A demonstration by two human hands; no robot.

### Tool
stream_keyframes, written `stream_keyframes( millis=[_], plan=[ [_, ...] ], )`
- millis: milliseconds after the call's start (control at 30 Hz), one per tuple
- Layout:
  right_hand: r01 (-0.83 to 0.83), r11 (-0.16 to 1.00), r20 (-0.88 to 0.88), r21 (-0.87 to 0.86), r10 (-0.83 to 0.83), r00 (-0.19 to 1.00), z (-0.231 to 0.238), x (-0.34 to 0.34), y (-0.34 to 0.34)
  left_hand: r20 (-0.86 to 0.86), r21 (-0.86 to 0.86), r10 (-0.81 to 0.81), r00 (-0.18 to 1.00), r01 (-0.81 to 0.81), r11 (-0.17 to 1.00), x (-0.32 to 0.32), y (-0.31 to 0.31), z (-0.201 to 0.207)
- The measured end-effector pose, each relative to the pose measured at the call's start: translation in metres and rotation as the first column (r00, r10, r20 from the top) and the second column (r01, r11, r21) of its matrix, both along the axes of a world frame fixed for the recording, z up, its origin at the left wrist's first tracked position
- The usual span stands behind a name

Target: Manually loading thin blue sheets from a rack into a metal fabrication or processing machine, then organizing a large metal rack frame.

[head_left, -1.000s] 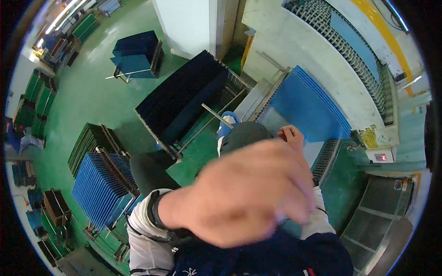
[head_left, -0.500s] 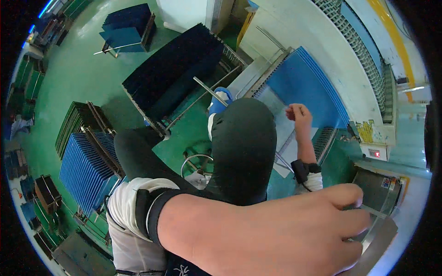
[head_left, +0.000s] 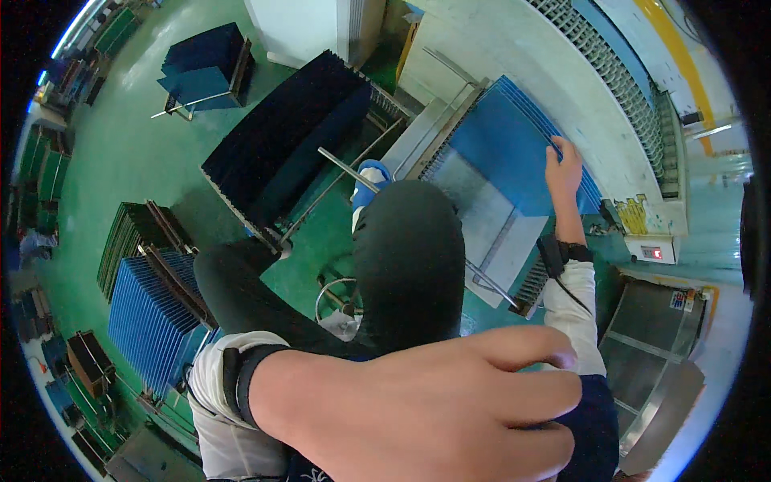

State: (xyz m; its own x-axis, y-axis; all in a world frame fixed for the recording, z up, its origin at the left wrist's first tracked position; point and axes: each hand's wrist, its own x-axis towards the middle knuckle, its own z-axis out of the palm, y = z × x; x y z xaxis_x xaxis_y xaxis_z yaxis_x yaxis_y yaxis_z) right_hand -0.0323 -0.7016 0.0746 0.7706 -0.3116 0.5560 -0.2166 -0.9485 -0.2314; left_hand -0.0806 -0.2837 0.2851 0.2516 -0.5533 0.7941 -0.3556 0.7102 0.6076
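Observation:
Several flat blue panels [head_left: 498, 153] stand close together in a rack at the right. At their upper right edge, my right hand [head_left: 564, 169] has its fingers bent over the rim of a panel. Large in the foreground, my left hand [head_left: 474, 394] reaches across my lap from the lower left. Its fingers are apart and point right, with nothing seen between them. The undersides of those fingers are hidden. A pale grey plate [head_left: 490, 233] forms the rack's floor, beside my raised knee.
A rack of dark panels [head_left: 289, 136] stands ahead, and another of blue panels [head_left: 152, 313] to the left. A white machine with a roller conveyor [head_left: 622, 104] runs along the right. A metal bar [head_left: 345, 167] juts out near my blue shoe [head_left: 371, 181].
My right hand has moved up and right, from in front of the blue panels to their edge. My left hand has drawn back to the left. The whole view has shifted slightly.

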Motion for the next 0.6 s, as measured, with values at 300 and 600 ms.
stream_keyframes(
  millis=[300, 600],
  plan=[
    [0.046, 0.983, -0.104, -0.177, -0.065, 0.992, -0.009, -0.006, 0.017, 0.076, 0.092, 0.067, 0.995, -0.074, 0.993, 0.008, 0.007, 0.002],
    [0.096, 0.995, -0.19, 0.026, -0.09, 0.978, -0.003, 0.009, 0.007, 0.061, 0.099, 0.109, 0.992, -0.115, 0.988, 0.007, -0.002, 0.002]
  ],
)
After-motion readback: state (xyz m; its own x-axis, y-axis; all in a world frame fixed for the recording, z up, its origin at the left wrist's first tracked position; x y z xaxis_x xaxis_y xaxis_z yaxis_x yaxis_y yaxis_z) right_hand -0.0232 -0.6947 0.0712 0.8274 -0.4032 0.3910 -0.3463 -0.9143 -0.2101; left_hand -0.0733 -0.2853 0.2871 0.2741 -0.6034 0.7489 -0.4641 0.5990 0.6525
